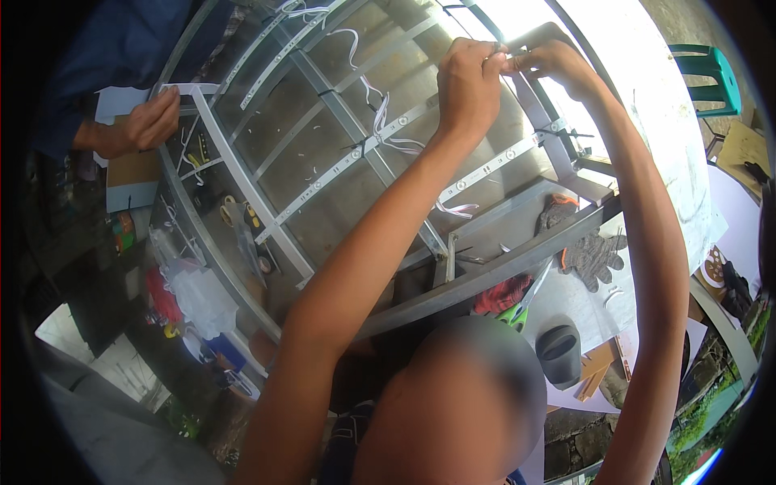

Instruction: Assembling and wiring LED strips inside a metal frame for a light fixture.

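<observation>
Frame (485,271) of grey metal bars spreads across the middle of the scene, its long members crossed by thinner ones and its near rail looking broad and slightly scuffed. Narrow white light strips (323,178) run slantwise over the bars from near left to far right, dotted with small round fittings. Dark ties (356,147) bind strip to bar where they cross, their loose tails sticking out, and thin white wires (353,47) loop and bunch along the middle. Beneath lies a dull grey-brown surface scattered with pale scraps.

Left hand (471,85) and right hand (558,63) come together at the far right side of the frame. Their fingers are bent, the tips close to one another; glare and overlap hide the contact, so I cannot tell whether they grip anything.

At the left edge, a co-worker's hand (144,125) has its fingers bunched beside a white strip end. Grey knitted gloves (594,260) lie right of the near rail, with green-handled scissors (517,314) and a dark grey slipper (558,356) nearer. A green stool (711,81) stands far right.
</observation>
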Demonstrator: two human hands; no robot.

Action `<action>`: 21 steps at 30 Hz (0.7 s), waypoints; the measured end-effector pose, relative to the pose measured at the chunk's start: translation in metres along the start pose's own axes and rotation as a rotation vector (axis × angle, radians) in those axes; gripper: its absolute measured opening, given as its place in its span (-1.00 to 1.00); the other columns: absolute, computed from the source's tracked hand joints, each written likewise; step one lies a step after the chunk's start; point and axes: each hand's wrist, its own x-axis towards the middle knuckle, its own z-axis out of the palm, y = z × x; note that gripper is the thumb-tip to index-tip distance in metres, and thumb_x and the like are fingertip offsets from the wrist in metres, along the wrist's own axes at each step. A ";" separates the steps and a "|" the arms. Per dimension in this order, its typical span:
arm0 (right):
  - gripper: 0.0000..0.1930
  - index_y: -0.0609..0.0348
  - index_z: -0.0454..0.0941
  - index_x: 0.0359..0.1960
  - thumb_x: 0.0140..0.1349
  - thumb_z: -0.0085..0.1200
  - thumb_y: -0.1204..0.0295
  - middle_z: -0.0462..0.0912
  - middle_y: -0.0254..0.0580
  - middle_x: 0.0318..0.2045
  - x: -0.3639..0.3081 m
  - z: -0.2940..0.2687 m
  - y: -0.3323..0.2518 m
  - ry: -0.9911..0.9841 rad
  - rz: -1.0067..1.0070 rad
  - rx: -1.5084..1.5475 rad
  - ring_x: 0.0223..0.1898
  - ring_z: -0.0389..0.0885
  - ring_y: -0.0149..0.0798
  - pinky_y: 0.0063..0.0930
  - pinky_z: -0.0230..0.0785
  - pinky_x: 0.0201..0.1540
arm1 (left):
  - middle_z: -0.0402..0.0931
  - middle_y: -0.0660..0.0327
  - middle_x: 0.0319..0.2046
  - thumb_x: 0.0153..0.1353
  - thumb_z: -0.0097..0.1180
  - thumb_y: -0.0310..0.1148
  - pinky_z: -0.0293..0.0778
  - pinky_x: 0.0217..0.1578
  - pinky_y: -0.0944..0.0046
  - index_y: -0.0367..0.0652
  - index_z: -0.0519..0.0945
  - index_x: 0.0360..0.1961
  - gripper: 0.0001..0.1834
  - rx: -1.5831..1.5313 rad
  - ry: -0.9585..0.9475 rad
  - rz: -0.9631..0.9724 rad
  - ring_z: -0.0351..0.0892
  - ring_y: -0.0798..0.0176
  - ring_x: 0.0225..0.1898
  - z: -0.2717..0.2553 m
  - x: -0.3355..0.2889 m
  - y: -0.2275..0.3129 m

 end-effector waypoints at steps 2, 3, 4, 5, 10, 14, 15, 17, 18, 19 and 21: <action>-0.55 0.22 0.65 -0.27 -0.08 0.27 0.11 0.59 -0.19 -0.45 0.000 0.003 -0.002 0.115 -0.076 -0.172 -0.33 0.51 -0.32 -0.44 0.33 -0.24 | 0.60 0.09 -0.50 0.13 0.08 -0.47 0.49 -0.45 0.33 -0.36 0.59 -0.22 -0.78 0.129 0.051 0.153 0.58 0.30 -0.51 0.002 0.008 -0.004; -0.55 0.22 0.65 -0.27 -0.08 0.27 0.11 0.59 -0.19 -0.45 0.000 0.002 -0.002 0.116 -0.073 -0.172 -0.33 0.51 -0.32 -0.44 0.33 -0.24 | 0.60 0.09 -0.52 0.11 0.11 -0.45 0.48 -0.44 0.32 -0.36 0.60 -0.25 -0.79 0.046 0.031 0.059 0.58 0.29 -0.53 0.003 0.011 -0.001; -0.54 0.23 0.64 -0.27 -0.11 0.29 0.10 0.57 -0.21 -0.47 0.000 0.000 -0.001 0.093 -0.074 -0.173 -0.37 0.49 -0.35 -0.46 0.30 -0.28 | 0.60 0.08 -0.55 0.09 0.13 -0.44 0.48 -0.44 0.31 -0.36 0.60 -0.29 -0.79 -0.037 0.010 -0.035 0.57 0.28 -0.54 0.004 0.014 0.001; -0.52 0.24 0.64 -0.28 -0.14 0.31 0.09 0.56 -0.22 -0.48 0.000 -0.001 -0.001 0.070 -0.075 -0.174 -0.40 0.47 -0.38 -0.48 0.27 -0.32 | 0.60 0.08 -0.55 0.09 0.13 -0.44 0.48 -0.44 0.31 -0.36 0.60 -0.29 -0.79 -0.039 0.008 -0.037 0.57 0.28 -0.54 0.004 0.016 0.003; -0.54 0.25 0.64 -0.33 -0.12 0.28 0.09 0.55 -0.24 -0.51 0.001 0.002 0.000 0.094 -0.112 -0.122 -0.42 0.45 -0.40 -0.50 0.24 -0.34 | 0.58 0.01 -0.59 0.05 0.12 -0.46 0.47 -0.34 0.16 -0.31 0.55 -0.53 -0.88 -0.053 -0.024 -0.153 0.60 0.06 -0.50 0.002 0.021 0.007; -0.39 0.40 0.56 -0.16 -0.20 0.41 0.17 0.62 -0.01 -0.31 0.002 -0.003 -0.001 0.047 -0.095 -0.057 -0.31 0.58 -0.19 -0.41 0.42 -0.32 | 0.58 -0.01 -0.58 0.05 0.11 -0.43 0.47 -0.29 0.13 -0.31 0.58 -0.55 -0.85 0.087 -0.044 -0.155 0.60 0.03 -0.47 0.003 0.023 0.013; -0.39 0.40 0.56 -0.16 -0.20 0.41 0.17 0.62 -0.01 -0.31 0.000 -0.003 -0.002 0.048 -0.093 -0.056 -0.31 0.58 -0.19 -0.41 0.42 -0.32 | 0.59 -0.01 -0.58 0.05 0.11 -0.42 0.47 -0.27 0.11 -0.30 0.60 -0.55 -0.84 0.078 -0.035 -0.180 0.60 0.02 -0.45 0.003 0.023 0.013; -0.54 0.26 0.64 -0.36 -0.11 0.26 0.07 0.53 -0.24 -0.51 -0.003 -0.002 -0.003 0.034 -0.114 -0.108 -0.43 0.43 -0.37 -0.47 0.26 -0.31 | 0.59 -0.02 -0.58 0.05 0.11 -0.41 0.47 -0.25 0.10 -0.30 0.61 -0.56 -0.83 0.069 -0.028 -0.205 0.60 0.00 -0.43 0.003 0.024 0.014; -0.54 0.26 0.64 -0.36 -0.11 0.26 0.07 0.53 -0.24 -0.51 -0.003 -0.003 -0.004 0.034 -0.113 -0.106 -0.43 0.43 -0.37 -0.47 0.26 -0.31 | 0.59 -0.02 -0.56 0.05 0.12 -0.41 0.47 -0.24 0.11 -0.29 0.62 -0.56 -0.83 0.079 -0.048 -0.250 0.60 0.00 -0.42 0.002 0.025 0.014; -0.54 0.26 0.65 -0.36 -0.11 0.26 0.07 0.56 -0.20 -0.47 -0.002 -0.003 -0.005 0.026 -0.096 -0.121 -0.40 0.46 -0.35 -0.46 0.28 -0.27 | 0.59 -0.03 -0.55 0.04 0.13 -0.40 0.48 -0.23 0.11 -0.29 0.63 -0.56 -0.83 0.090 -0.068 -0.296 0.60 0.00 -0.41 0.001 0.025 0.013; -0.54 0.26 0.65 -0.36 -0.11 0.26 0.06 0.59 -0.17 -0.43 -0.002 -0.003 -0.004 0.018 -0.080 -0.135 -0.36 0.49 -0.33 -0.45 0.31 -0.24 | 0.60 -0.03 -0.53 0.04 0.13 -0.39 0.48 -0.23 0.12 -0.29 0.63 -0.56 -0.83 0.052 -0.065 -0.301 0.60 0.01 -0.40 0.001 0.027 0.012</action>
